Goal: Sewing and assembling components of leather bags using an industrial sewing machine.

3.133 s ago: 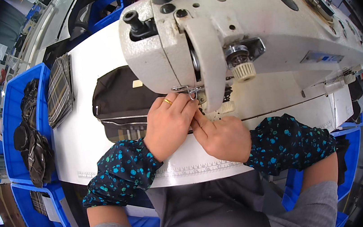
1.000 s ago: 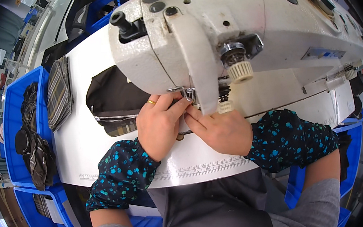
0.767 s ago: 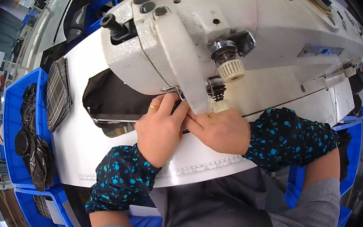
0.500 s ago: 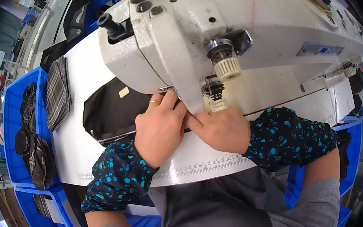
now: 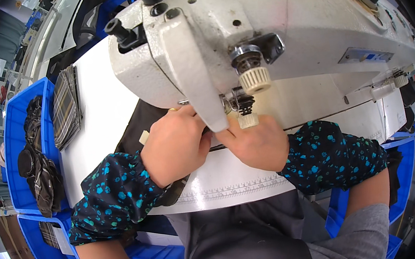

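Observation:
Both my hands are at the white sewing machine point(image 5: 141, 75), around its needle area. My left hand point(image 5: 174, 145) lies over a black fabric piece point(image 5: 139, 120), its fingers curled in on it and the fingertips hidden behind the machine head. A small cream tag point(image 5: 144, 136) on the fabric peeks out beside this hand. The fabric bunches and runs under my left wrist to the table's front edge. My right hand point(image 5: 261, 146) is closed at the fabric's edge, just right of the needle area; the lever and tension knob point(image 5: 249, 120) cover its fingertips.
Blue bins point(image 5: 13, 153) with dark cloth pieces stand at the left, and another blue bin point(image 5: 404, 172) is at the right. A stack of plaid fabric point(image 5: 66, 108) lies on the white table point(image 5: 93, 86). A printed ruler strip point(image 5: 230, 190) follows the front edge.
The fabric has turned and bunched, its left end swinging toward me. My left hand and forearm have shifted left and slightly nearer; my right hand has barely moved.

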`<state>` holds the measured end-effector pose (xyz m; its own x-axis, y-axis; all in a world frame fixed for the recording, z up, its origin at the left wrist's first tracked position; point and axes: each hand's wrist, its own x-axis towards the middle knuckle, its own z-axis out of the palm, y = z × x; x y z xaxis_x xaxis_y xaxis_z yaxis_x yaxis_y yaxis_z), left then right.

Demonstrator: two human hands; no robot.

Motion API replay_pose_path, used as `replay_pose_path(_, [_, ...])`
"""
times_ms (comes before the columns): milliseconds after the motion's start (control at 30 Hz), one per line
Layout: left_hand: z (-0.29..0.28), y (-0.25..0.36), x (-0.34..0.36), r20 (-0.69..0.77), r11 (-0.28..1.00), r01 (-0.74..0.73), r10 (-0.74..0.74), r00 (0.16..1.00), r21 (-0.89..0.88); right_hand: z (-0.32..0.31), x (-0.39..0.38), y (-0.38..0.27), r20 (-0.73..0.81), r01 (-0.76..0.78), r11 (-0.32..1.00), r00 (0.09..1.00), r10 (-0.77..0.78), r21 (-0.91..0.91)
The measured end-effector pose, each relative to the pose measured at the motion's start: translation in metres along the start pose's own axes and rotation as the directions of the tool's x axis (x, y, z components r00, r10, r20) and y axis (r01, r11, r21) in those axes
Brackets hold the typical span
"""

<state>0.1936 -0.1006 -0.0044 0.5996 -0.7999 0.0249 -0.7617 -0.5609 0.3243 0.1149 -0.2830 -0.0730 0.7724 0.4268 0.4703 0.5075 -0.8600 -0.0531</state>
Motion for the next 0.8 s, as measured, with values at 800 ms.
replay_pose_path(800, [-0.002,0.004,0.004,-0.024,0.999,-0.039,0.039,0.999,-0.006,0.001,0.004,0.011,-0.080,0.166,0.985,0.982,-0.169,-0.044])
